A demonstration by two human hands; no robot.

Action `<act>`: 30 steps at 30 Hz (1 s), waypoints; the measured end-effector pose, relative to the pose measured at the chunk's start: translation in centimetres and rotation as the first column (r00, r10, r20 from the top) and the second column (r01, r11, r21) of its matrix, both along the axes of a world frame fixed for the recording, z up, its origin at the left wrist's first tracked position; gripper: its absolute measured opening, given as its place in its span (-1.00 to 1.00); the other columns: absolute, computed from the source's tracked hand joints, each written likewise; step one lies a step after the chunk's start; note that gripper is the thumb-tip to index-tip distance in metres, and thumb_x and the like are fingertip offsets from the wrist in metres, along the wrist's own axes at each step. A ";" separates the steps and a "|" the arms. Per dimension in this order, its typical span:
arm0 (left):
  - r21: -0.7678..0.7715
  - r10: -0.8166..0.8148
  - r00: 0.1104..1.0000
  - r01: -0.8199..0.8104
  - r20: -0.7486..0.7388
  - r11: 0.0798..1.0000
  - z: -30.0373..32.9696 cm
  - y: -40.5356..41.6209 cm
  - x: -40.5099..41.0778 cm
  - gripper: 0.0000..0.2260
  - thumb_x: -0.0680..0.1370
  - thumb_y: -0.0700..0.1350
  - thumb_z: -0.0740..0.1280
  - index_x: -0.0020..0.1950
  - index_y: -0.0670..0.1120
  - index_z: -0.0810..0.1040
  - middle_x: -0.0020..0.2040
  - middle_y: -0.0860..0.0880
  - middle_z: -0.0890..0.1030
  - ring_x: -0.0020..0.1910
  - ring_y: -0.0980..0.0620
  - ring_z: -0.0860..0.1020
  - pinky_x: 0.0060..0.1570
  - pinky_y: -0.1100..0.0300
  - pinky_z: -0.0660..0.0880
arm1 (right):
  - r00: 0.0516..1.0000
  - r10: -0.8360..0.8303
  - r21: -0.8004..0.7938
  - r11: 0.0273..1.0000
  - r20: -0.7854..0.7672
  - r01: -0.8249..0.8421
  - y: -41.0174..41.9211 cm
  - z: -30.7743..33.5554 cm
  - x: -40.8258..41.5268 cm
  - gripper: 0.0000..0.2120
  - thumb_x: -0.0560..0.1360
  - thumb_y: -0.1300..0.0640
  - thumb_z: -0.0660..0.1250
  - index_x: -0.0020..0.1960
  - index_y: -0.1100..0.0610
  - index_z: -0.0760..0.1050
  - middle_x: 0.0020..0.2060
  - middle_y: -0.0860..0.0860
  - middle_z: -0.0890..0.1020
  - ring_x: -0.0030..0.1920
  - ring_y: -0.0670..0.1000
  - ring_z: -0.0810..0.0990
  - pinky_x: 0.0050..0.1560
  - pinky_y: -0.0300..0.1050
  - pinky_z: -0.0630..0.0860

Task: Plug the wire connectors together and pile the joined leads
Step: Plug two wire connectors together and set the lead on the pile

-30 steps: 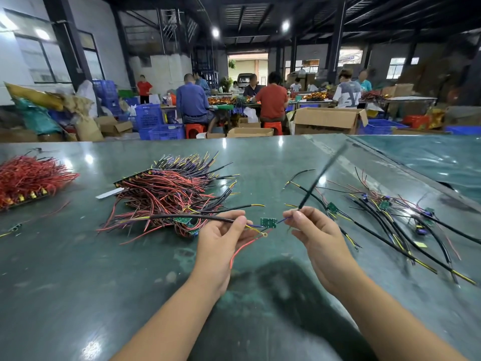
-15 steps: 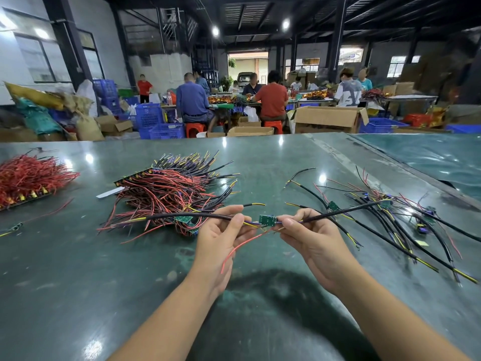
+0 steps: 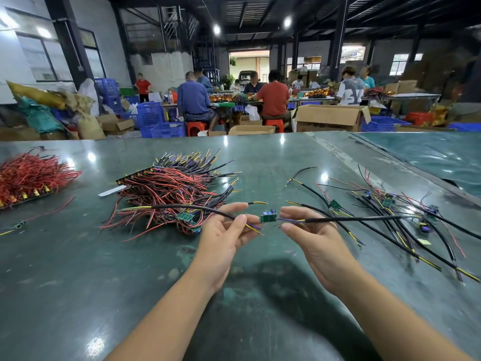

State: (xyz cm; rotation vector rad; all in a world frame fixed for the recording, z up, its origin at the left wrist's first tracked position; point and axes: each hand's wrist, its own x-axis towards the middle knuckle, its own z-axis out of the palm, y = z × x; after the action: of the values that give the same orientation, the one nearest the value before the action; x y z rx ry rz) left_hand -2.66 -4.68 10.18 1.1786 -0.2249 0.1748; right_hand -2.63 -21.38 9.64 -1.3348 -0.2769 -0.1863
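Observation:
My left hand (image 3: 223,235) pinches a black sheathed lead (image 3: 182,207) near its stripped yellow and purple end; the lead runs left over the wire heap. My right hand (image 3: 312,241) pinches another black lead (image 3: 364,218), which lies flat and stretches right. A small green circuit board (image 3: 268,217) with blue parts hangs on that lead's purple and yellow wires, between my two hands. The left lead's bare wire tips stop just short of the board.
A heap of red and black leads with boards (image 3: 171,194) lies behind my left hand. Joined black leads (image 3: 406,225) are spread to the right. Red wires (image 3: 28,175) pile at far left. The green table (image 3: 78,282) meets another at right. People work behind.
My right hand swung its black lead down from upright to level, pointing right. The hands drew slightly apart, and the red wire under the board is gone from sight.

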 end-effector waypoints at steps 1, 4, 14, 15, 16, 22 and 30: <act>0.004 -0.005 1.000 0.005 0.002 1.000 0.0 0.0 0.0 -0.83 0.59 -0.33 0.19 0.10 -0.15 0.50 -0.18 -0.10 0.68 -0.15 -0.01 0.66 -0.15 0.23 0.57 | 1.000 -0.001 -0.011 1.000 -0.006 0.001 0.0 -0.1 0.0 -0.68 0.44 0.40 0.36 -0.10 -0.01 0.67 -0.14 -0.01 0.70 -0.08 -0.09 0.61 -0.06 -0.27 0.52; 0.035 -0.029 0.998 0.030 -0.052 0.999 -0.1 -0.1 -0.1 -0.87 0.58 -0.29 0.23 0.08 -0.14 0.51 -0.20 -0.09 0.67 -0.20 0.02 0.66 -0.18 0.23 0.57 | 1.000 -0.019 -0.027 0.999 0.016 0.019 0.0 -0.1 0.0 -0.75 0.45 0.35 0.37 -0.15 0.01 0.67 -0.17 -0.02 0.69 -0.07 -0.07 0.61 -0.19 -0.27 0.56; -0.136 -0.157 0.959 0.127 -0.237 0.982 0.0 -0.2 0.0 -0.89 0.43 -0.15 0.36 -0.19 -0.19 0.62 -0.25 -0.16 0.69 -0.30 0.01 0.67 -0.34 0.27 0.57 | 0.998 0.002 -0.032 0.999 0.060 0.000 0.6 0.1 -0.2 -0.75 0.40 0.37 0.40 -0.29 0.06 0.67 -0.21 -0.05 0.69 -0.13 -0.11 0.62 -0.08 -0.33 0.50; -0.134 -0.149 0.962 0.121 -0.230 0.984 0.0 -0.1 0.0 -0.90 0.48 -0.20 0.33 -0.16 -0.19 0.61 -0.23 -0.16 0.69 -0.28 0.02 0.67 -0.31 0.27 0.58 | 0.999 -0.006 -0.042 0.999 0.046 0.007 0.6 0.1 -0.2 -0.75 0.41 0.37 0.40 -0.29 0.05 0.67 -0.21 -0.05 0.68 -0.13 -0.10 0.62 -0.08 -0.31 0.50; -0.124 -0.136 0.966 0.111 -0.218 0.986 -0.1 -0.1 0.0 -0.89 0.52 -0.24 0.29 -0.13 -0.20 0.61 -0.21 -0.14 0.70 -0.27 0.04 0.67 -0.29 0.28 0.58 | 1.000 -0.017 -0.056 0.998 0.024 0.018 0.5 0.0 -0.3 -0.75 0.41 0.36 0.40 -0.29 0.05 0.66 -0.21 -0.05 0.68 -0.12 -0.09 0.61 -0.08 -0.27 0.50; -0.104 0.060 0.984 -0.078 -0.168 0.992 0.1 0.3 0.3 -0.83 0.56 -0.33 0.24 -0.15 -0.19 0.60 -0.26 -0.06 0.69 -0.27 0.11 0.65 -0.24 0.31 0.57 | 0.981 -0.019 -0.134 0.991 -0.193 -0.007 0.1 0.2 -0.1 -0.64 0.43 0.47 0.23 -0.38 0.09 0.52 -0.37 0.02 0.59 -0.26 -0.02 0.56 -0.23 -0.21 0.45; -0.101 0.234 0.961 -0.250 -0.144 0.963 0.4 0.7 0.6 -0.81 0.57 -0.32 0.24 -0.17 -0.18 0.60 -0.30 -0.01 0.68 -0.32 0.15 0.63 -0.26 0.34 0.56 | 0.918 -0.267 -0.616 0.787 -0.294 0.032 1.2 0.1 0.6 -0.92 0.33 0.17 0.21 -0.24 0.17 0.45 -0.43 0.05 0.44 -0.42 0.07 0.36 -0.37 -0.15 0.27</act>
State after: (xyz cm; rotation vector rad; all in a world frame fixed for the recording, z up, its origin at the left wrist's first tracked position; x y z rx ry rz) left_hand -2.09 -4.02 10.62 1.0925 0.0463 0.3210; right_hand -1.99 -20.16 9.70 -2.0013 0.1138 0.0306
